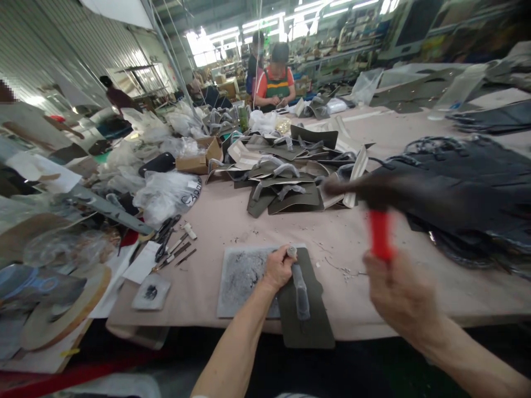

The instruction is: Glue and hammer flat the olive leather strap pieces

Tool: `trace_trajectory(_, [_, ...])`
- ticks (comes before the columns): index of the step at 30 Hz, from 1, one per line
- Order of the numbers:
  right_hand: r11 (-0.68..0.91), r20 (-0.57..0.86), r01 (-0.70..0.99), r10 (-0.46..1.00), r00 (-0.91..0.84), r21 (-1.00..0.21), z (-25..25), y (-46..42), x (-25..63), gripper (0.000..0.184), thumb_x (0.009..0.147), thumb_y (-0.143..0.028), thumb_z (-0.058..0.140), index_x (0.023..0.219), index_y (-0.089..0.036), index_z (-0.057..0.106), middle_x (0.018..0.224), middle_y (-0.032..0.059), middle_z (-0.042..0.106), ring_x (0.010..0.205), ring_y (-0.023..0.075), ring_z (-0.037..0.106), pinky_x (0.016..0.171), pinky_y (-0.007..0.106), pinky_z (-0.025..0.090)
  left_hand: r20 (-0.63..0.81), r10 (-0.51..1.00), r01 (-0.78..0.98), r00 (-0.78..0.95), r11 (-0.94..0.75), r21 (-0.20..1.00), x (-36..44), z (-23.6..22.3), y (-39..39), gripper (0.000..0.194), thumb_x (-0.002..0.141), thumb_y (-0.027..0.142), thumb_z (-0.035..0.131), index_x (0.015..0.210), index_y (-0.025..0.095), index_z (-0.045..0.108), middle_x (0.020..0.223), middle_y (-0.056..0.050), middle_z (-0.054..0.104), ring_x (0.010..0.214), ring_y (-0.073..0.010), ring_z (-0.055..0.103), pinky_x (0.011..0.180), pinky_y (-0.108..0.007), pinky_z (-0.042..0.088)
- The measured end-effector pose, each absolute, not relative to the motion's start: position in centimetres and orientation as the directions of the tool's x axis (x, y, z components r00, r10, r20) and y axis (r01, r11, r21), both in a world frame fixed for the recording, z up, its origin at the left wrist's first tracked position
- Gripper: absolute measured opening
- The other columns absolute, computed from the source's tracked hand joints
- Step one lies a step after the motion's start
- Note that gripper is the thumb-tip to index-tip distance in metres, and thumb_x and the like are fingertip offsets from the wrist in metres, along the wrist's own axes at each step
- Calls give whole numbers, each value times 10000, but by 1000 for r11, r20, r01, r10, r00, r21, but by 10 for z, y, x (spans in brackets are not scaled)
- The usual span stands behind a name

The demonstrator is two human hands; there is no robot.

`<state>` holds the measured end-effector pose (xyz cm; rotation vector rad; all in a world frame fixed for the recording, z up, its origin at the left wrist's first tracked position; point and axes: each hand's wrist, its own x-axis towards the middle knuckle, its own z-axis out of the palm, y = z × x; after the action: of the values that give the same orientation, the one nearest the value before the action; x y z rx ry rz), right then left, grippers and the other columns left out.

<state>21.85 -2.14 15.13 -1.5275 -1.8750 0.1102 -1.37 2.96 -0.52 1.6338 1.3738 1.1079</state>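
Observation:
My left hand (279, 267) is closed round a small metal punch (292, 252), held upright on a dark olive leather piece (309, 315). That piece has a grey strap (301, 292) along it and lies partly on a scuffed grey cutting pad (243, 279) at the table's front edge. My right hand (396, 293) is raised to the right, gripping the red handle (379, 235) of a hammer. Its dark head (357, 187) is blurred by motion, above and right of the punch.
A heap of olive leather pieces with straps (286, 182) lies mid-table. Dark bags (460, 188) pile up at the right. Scissors and small tools (170, 243) lie left of the pad, beside plastic bags (166, 193) and a cardboard box (199, 160). A person (276, 83) works at the far end.

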Motion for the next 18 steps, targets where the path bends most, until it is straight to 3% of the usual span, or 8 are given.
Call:
trace_trajectory(2, [270, 187, 880, 959, -212, -391, 119, -27, 221, 406, 979, -524, 337, 720, -238, 463, 498, -1, 443, 390, 122, 321, 471, 303, 156, 146, 987, 378, 64, -159, 912, -13, -4, 29, 159, 833, 158, 586, 938, 202, 698, 809, -10, 719, 767, -169, 642, 761, -257, 504])
trace_trajectory(4, [227, -47, 920, 966, -255, -321, 97, -29, 227, 347, 976, -487, 372, 778, -231, 496, 536, 10, 501, 401, 133, 372, 484, 307, 155, 149, 987, 381, 67, -164, 910, -13, -3, 28, 172, 823, 155, 593, 948, 207, 700, 795, 2, 706, 753, -164, 629, 754, -251, 497])
trace_trajectory(7, [142, -170, 950, 966, -194, -277, 81, -27, 242, 311, 982, -476, 379, 841, -234, 513, 589, 26, 558, 480, 177, 498, 513, 305, 212, 173, 982, 356, 73, -188, 915, -13, -3, 27, 174, 833, 139, 576, 943, 203, 695, 796, 0, 700, 752, -160, 628, 740, -246, 491])
trace_trajectory(12, [-52, -326, 950, 944, -53, -307, 38, -24, 271, 370, 1014, -452, 302, 896, -211, 558, 663, 59, 632, 595, 225, 617, 557, 313, 347, 188, 980, 357, 70, -201, 912, -13, -8, 28, 175, 835, 128, 590, 959, 197, 692, 848, -22, 727, 805, -172, 662, 774, -256, 506])
trace_trajectory(13, [-59, -306, 962, 952, -26, -266, 29, -24, 273, 376, 1014, -441, 306, 928, -194, 576, 705, 78, 649, 609, 234, 623, 565, 324, 369, 192, 979, 355, 66, -203, 913, -14, -9, 29, 182, 833, 126, 594, 969, 198, 693, 860, -24, 732, 817, -174, 667, 786, -260, 509])
trace_trajectory(15, [6, -130, 985, 991, -29, -172, 19, -26, 268, 357, 1001, -402, 364, 1062, -140, 599, 896, 150, 685, 724, 267, 649, 618, 358, 425, 189, 980, 347, 58, -198, 917, -14, -11, 29, 181, 827, 130, 606, 969, 199, 694, 869, -23, 738, 820, -174, 674, 793, -264, 515])
trace_trajectory(18, [315, 238, 938, 931, -277, -144, 27, -28, 234, 429, 959, -262, 469, 1360, -113, 498, 1333, 224, 563, 1109, 318, 595, 844, 417, 477, 170, 984, 338, 49, -176, 925, -15, -10, 28, 174, 807, 136, 624, 952, 198, 699, 866, -17, 741, 810, -169, 677, 784, -261, 520])
